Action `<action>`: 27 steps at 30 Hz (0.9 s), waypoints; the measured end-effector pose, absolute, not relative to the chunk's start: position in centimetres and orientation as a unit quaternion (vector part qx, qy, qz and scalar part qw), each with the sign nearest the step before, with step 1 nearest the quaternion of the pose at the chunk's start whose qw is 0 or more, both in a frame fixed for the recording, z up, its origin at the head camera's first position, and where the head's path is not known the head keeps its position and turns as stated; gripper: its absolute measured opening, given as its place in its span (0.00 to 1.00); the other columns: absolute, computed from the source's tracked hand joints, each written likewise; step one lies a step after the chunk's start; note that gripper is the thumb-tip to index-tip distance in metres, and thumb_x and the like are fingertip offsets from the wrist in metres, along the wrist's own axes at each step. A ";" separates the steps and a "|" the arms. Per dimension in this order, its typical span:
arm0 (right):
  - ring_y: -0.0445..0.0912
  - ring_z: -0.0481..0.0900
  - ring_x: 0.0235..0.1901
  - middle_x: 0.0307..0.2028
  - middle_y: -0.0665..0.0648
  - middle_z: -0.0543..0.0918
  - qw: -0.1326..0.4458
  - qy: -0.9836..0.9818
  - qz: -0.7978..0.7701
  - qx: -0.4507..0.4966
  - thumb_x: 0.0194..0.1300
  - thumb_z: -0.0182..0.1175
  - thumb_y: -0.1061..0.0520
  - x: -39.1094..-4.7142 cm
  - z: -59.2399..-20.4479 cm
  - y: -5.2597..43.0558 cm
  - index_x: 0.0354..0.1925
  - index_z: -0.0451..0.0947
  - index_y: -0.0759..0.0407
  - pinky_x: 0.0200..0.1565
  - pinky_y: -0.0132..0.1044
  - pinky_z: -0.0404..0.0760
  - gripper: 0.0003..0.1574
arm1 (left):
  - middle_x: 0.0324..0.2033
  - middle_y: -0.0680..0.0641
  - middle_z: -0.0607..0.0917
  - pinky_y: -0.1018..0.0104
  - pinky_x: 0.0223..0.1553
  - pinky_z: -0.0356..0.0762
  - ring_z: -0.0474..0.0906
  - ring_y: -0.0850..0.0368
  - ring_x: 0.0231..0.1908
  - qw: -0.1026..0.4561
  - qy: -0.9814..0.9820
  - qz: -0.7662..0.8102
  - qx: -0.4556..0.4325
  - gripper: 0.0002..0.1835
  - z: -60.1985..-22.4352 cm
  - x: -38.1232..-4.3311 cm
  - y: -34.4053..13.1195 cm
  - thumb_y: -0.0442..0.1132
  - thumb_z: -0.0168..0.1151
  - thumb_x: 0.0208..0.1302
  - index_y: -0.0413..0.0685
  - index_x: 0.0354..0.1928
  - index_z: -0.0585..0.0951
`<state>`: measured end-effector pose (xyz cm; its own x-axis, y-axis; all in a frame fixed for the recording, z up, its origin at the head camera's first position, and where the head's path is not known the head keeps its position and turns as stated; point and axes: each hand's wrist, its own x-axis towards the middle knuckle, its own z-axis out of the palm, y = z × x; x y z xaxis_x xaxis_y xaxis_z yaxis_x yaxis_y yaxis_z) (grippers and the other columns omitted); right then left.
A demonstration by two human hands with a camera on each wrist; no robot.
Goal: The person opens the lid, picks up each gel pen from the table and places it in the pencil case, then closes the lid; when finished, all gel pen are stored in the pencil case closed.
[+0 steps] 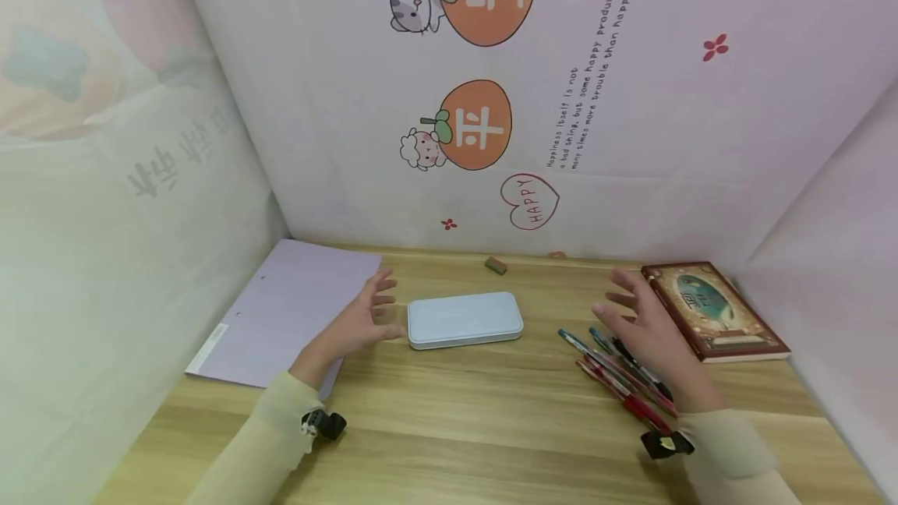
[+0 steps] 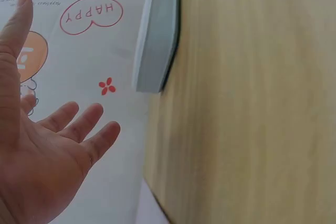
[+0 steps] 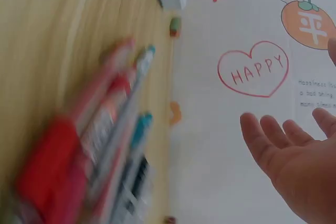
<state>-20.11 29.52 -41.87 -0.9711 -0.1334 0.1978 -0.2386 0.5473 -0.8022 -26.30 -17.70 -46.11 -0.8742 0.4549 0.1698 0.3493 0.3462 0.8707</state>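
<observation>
A pale blue pencil case [image 1: 465, 320], closed, lies on the wooden table between the two hands. My left hand [image 1: 361, 320] is held with fingers spread just left of the case, over the right edge of a lilac folder [image 1: 288, 302]; nothing is in it. The left wrist view shows its palm [image 2: 47, 166] bare. On the other side, my right hand [image 1: 641, 326] hovers above several pens [image 1: 624, 388] in red, blue and black, its fingers loosely bent and holding nothing. Those pens [image 3: 105, 140] fan out below the hand in the right wrist view.
A brown hardcover book [image 1: 715, 310] lies at the right, beyond the right hand. Near the back edge sits a small green and brown eraser-like block [image 1: 496, 265]. A white printed cloth [image 1: 337, 100] hangs behind the table [image 1: 449, 427] and along both sides.
</observation>
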 end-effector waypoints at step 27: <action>0.58 0.63 0.67 0.69 0.58 0.64 -0.038 -0.892 0.427 0.143 0.57 0.72 0.42 -27.9 -46.9 19.1 0.70 0.66 0.52 0.61 0.59 0.68 0.47 | 0.72 0.42 0.60 0.50 0.69 0.56 0.56 0.47 0.70 0.093 0.866 0.445 0.209 0.59 -48.7 -27.6 -13.8 0.45 0.80 0.48 0.57 0.78 0.51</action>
<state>-27.91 19.07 -46.90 -0.9562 -0.2875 0.0549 -0.2228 0.5937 -0.7732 -27.65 -13.81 -48.74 -0.8956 0.4441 0.0248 0.2790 0.5174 0.8090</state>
